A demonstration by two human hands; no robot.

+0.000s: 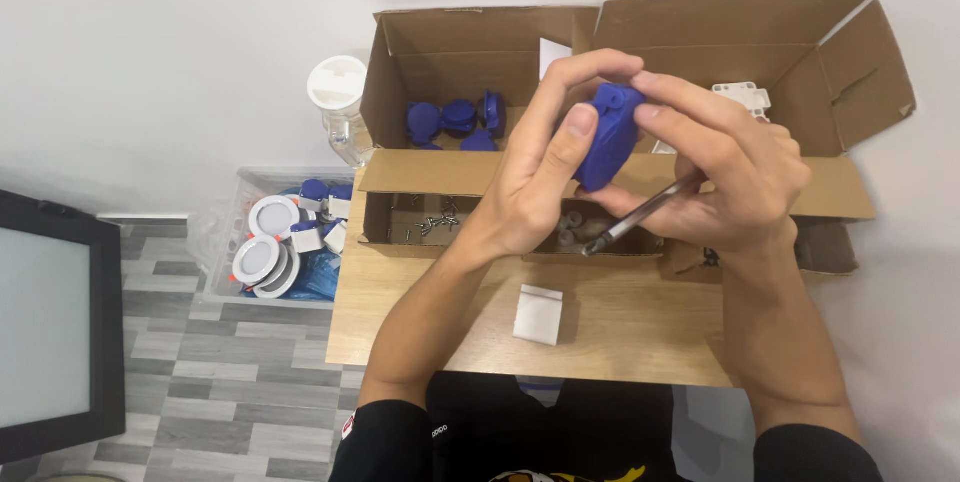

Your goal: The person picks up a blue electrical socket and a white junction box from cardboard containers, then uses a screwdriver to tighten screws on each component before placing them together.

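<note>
My left hand [535,177] and my right hand [725,177] are raised together over the cardboard boxes, both gripping a blue plastic part [607,137]. My left thumb presses on its top. A dark screwdriver [640,216] is also tucked in my right hand, its tip pointing down-left toward a low cardboard tray [420,174]. That tray holds small screws [432,224] and grey cylindrical pieces [570,227].
A wooden table [620,327] bears a small white block [539,314]. An open cardboard box [440,52] holds several blue parts [455,120]; another open box [800,42] holds white pieces [743,96]. Left of the table sit a clear bin of round white lamps [268,247], a plastic jar [339,102] and a dark-framed panel [45,322].
</note>
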